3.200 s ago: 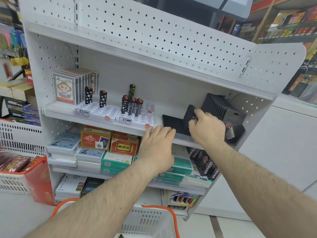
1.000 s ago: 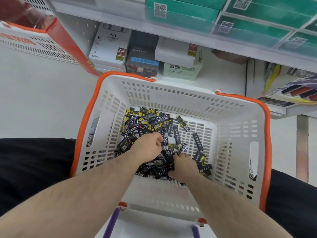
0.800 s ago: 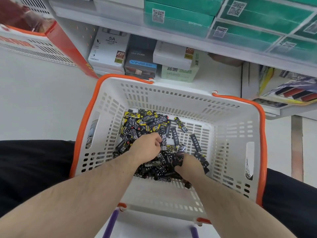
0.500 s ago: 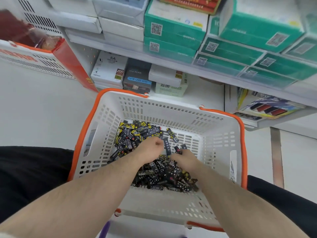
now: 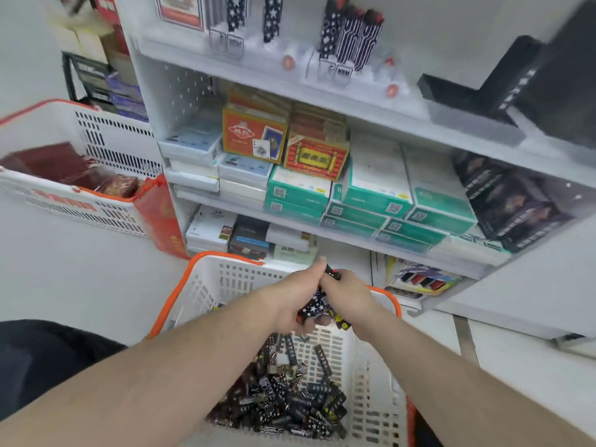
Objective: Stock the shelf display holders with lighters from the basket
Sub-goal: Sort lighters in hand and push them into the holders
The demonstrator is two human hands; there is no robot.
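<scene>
Head cam shows both hands clear of the basket (image 5: 180, 304), left hand (image 5: 290, 298) and right hand (image 5: 345, 293) each curled around a bunch of lighters (image 5: 314, 308). Best to square them up, heads all one way, before reaching for the white holders (image 5: 325, 64) up top. Half a second back, both fists were down in the pile (image 5: 287, 404); now they're lifted together.

Single head view, looking forward-down, close over basket (image 5: 206, 285), shelf unit (image 5: 322, 95) just ahead.
</scene>
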